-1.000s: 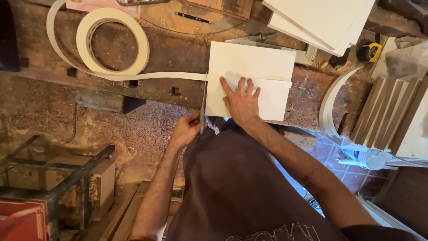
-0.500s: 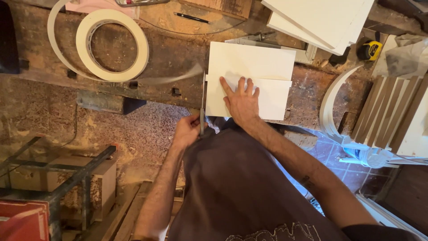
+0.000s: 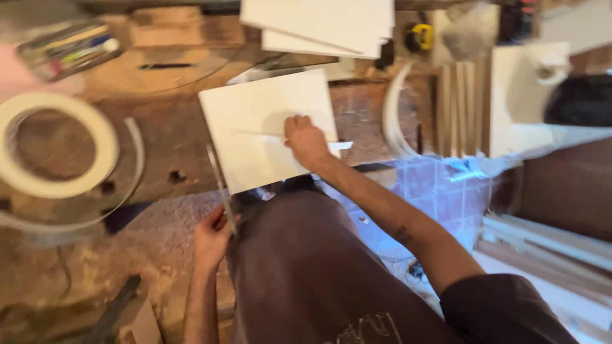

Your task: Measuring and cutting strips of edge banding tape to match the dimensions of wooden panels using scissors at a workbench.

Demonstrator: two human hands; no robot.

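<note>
A white rectangular panel (image 3: pixel 264 130) lies flat on the worn wooden worktop (image 3: pixel 162 137), turned a little out of square with the worktop's front edge, so that its near-left corner hangs toward the person. Its long axis runs roughly left to right across the view, tilted slightly up to the right.

The right hand (image 3: pixel 306 140) rests on the panel's near-right part, palm down and fingers curled, pressing on the board rather than gripping it. This looks like a way to pin the panel so it does not slide while its edge is worked.

The left hand (image 3: pixel 211 239) sits lower, off the worktop's front edge, with its fingers closed around the lower end of a thin edge-banding strip (image 3: pixel 220 191). The strip runs up from that hand along the panel's left edge, close against it; whether it is already stuck there cannot be told because of motion blur. Its long axis points away from the person, leaning slightly left.

A large coil of white edge banding (image 3: pixel 57 153) lies flat at the left of the worktop, well apart from the panel. More white boards (image 3: pixel 319 25) are stacked at the far side, and a yellow tape measure (image 3: pixel 421 37) lies beside them.
</note>
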